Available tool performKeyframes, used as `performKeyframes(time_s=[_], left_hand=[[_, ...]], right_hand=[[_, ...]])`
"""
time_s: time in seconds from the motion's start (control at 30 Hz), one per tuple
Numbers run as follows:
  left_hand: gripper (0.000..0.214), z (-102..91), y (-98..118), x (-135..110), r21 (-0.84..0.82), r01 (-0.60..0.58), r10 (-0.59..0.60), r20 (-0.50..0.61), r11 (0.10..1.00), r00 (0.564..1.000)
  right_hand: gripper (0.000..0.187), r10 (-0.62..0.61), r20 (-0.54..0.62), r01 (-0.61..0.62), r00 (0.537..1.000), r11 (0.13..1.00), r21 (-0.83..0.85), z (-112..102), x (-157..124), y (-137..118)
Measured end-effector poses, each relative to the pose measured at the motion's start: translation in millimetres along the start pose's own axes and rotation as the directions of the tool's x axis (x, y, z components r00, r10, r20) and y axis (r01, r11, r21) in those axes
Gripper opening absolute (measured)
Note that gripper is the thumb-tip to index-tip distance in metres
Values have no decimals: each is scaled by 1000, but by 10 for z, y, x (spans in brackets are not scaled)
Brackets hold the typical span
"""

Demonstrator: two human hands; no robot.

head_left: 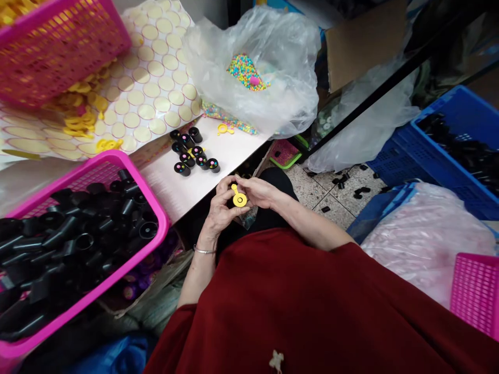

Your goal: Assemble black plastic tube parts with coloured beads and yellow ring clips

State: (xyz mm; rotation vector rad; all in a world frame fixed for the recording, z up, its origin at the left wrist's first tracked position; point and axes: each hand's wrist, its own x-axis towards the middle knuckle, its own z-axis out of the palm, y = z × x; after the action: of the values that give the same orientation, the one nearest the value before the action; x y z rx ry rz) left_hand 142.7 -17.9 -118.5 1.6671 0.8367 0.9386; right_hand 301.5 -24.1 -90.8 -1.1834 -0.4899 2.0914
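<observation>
Over my lap, my left hand (221, 209) grips a small yellow plastic part (239, 200), round with a ring at its centre and a short tab sticking out. My right hand (260, 193) is closed against the part's other side, its fingertips by the tab; what lies under them is hidden. Just beyond, on the white table (167, 192), stand several black plastic cups (182, 168), some with coloured beads in them. A loose yellow part (225, 129) lies behind the cups.
A pink basket (166, 228) of black tubular parts stands at left, another pink basket (64, 47) with yellow parts behind it. A clear plastic bag (288, 57) holds coloured beads. Right: a blue crate (393, 145) of black pieces, a pink bag (432, 239), black bits (341, 180) on the floor.
</observation>
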Motion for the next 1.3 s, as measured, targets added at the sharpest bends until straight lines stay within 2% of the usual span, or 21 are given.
performKeyframes(time_s=[0.1,0.3,0.43,0.6,0.73,0.83,0.97,1.07,1.13,1.23,1.3], left_hand=[[42,2,7,-14,31,14,-16,80,999,997],[44,13,-45,-84,140,41,-69,203,989,977],[41,45,-69,-85,183,20,-64,238,983,969],[44,84,-59,-61,199,-23,-34,279,980,960],[45,110,3,-54,299,-113,-3,364,947,931],[45,139,61,-69,394,-158,-8,389,905,921],[39,173,63,-96,448,-189,7,377,874,926],[34,157,16,-105,493,-156,-32,353,856,935],[32,116,-2,-101,510,-138,-52,339,849,939],[37,12,15,-76,472,-144,22,254,870,967],[34,-68,32,-41,417,-149,116,102,897,988]], right_hand=[[41,77,128,-78,989,997,-1,-92,21,-68],[43,104,345,-44,933,983,-178,-269,28,-99],[41,78,368,43,927,950,-310,-314,16,-88],[40,19,364,137,931,907,-398,-325,-20,-84],[40,92,425,134,901,871,-473,-367,-9,-62],[39,75,476,189,876,855,-482,-411,11,-10],[37,-21,481,281,876,833,-476,-456,36,106],[40,-76,428,301,900,821,-486,-451,59,150],[44,-95,437,336,894,788,-515,-425,67,108],[50,-173,448,431,877,696,-574,-376,51,-59],[53,-287,370,468,884,540,-699,-354,40,-178]])
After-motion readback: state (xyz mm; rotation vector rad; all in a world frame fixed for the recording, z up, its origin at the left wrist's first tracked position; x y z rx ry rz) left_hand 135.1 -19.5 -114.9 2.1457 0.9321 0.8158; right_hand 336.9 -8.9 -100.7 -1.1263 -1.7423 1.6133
